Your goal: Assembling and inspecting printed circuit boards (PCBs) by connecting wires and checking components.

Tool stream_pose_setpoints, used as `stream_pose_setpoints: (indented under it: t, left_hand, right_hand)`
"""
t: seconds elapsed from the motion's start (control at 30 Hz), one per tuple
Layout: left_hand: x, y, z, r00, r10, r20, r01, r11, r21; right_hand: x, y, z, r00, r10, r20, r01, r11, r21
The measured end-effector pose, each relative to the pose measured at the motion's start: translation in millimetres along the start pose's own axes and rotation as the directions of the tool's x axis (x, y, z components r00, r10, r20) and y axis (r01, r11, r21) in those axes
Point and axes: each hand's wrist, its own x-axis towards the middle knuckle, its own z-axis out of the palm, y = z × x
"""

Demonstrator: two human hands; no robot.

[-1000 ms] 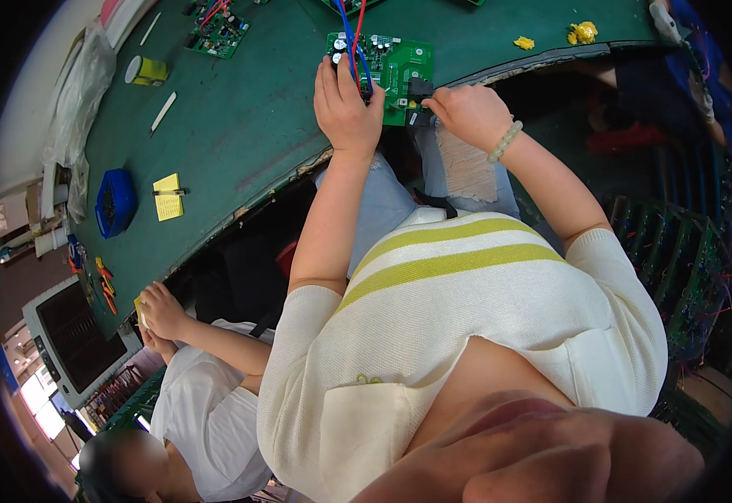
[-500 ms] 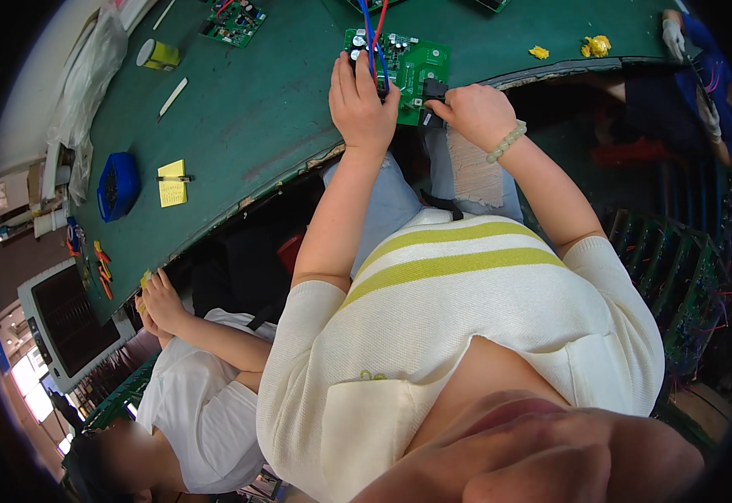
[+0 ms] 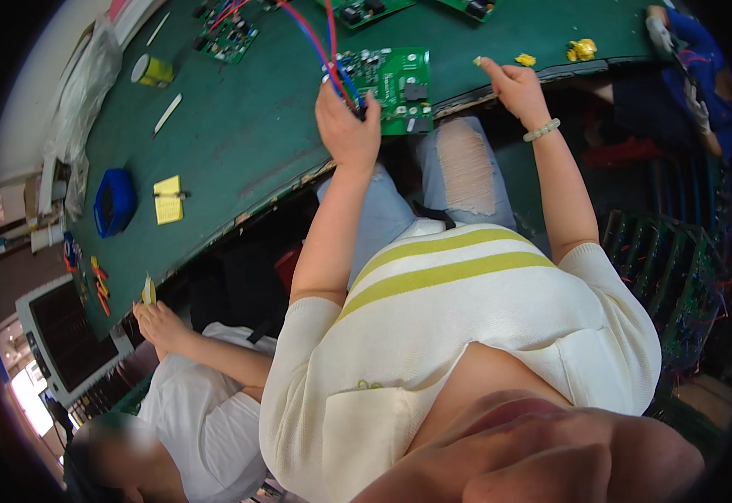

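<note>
A green circuit board [image 3: 391, 80] with black and silver components lies at the front edge of the table. My left hand [image 3: 345, 126] is closed round its left side, where red and blue wires [image 3: 320, 50] rise from it. The fingers hide part of that side. To the right of the board, my right hand [image 3: 517, 88] is raised clear of it, a small pale yellow piece [image 3: 477, 61] pinched at its fingertips. Crumpled yellow bits [image 3: 525, 60] and a larger yellow clump [image 3: 582, 50] lie just beyond that hand.
More circuit boards [image 3: 230, 33] rest at the back of the green table [image 3: 240, 126]. On the left are a yellow-green can [image 3: 153, 70], a white stick [image 3: 167, 113], a blue tray [image 3: 115, 203] and a yellow notepad [image 3: 168, 201]. A co-worker's hands [image 3: 163, 325] are at lower left; another person's gloved hand [image 3: 659, 35] is at far right.
My right hand has left the board's right side and moved right, now pinching a small yellow piece. My left hand and the board have shifted slightly left and nearer.
</note>
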Motion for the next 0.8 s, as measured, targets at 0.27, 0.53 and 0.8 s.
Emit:
stream_pose_setpoints:
  t: [0.27, 0.53, 0.8]
  left_hand:
    - [-2.4, -1.5, -0.6, 0.999, -0.032, 0.028, 0.031, 0.999, 0.04]
    - [11.4, 10.2, -20.0, 0.991, -0.05, 0.12, 0.067, 0.987, -0.144]
    - [61.4, -9.6, -65.2, 0.634, 0.453, 0.627, -0.548, 0.835, -0.05]
  right_hand:
    - [31.3, 39.1, -62.0, 0.952, 0.242, -0.186, -0.293, 0.892, -0.343]
    - [37.9, 56.4, -72.1, 0.948, -0.019, -0.318, -0.143, 0.866, -0.479]
    - [12.4, 67.4, -55.1, 0.948, 0.15, -0.281, -0.098, 0.977, 0.191]
